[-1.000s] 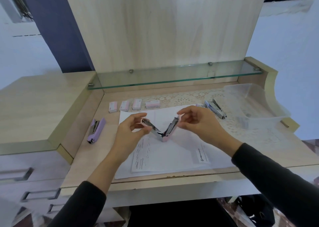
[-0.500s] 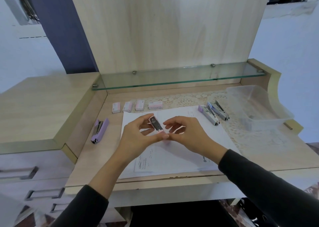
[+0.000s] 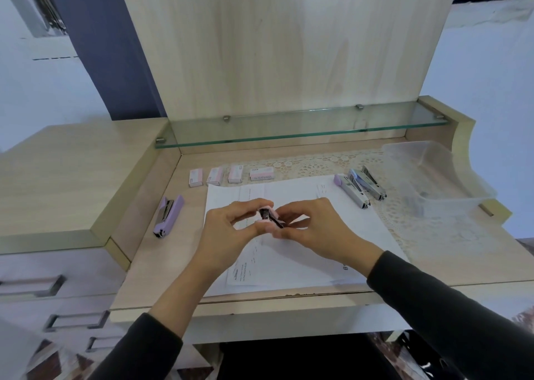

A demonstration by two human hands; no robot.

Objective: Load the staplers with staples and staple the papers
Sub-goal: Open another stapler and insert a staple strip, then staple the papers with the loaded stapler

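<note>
While above papers (image 3: 303,252), pink stapler (image 3: 270,217) between hands (image 3: 231,231).

Staplers: four — one pink stapler (image 3: 270,218) held at centre, one purple stapler (image 3: 167,215) at 9 o'clock, two staplers (image 3: 359,187) at 2 o'clock. Staple boxes (image 3: 231,175): four, at 11 o'clock. One clear tray (image 3: 450,160), at 2 o'clock.

home desk | drawers (image 3: 55,285) | glass shelf (image 3: 303,128) | lace mat (image 3: 318,166)

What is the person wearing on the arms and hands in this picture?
Both arms wear long dark sleeves, nearly black, ending just above the wrists. The left hand and right hand are bare: no gloves, and no rings, watch or bracelet that I can see.
</note>
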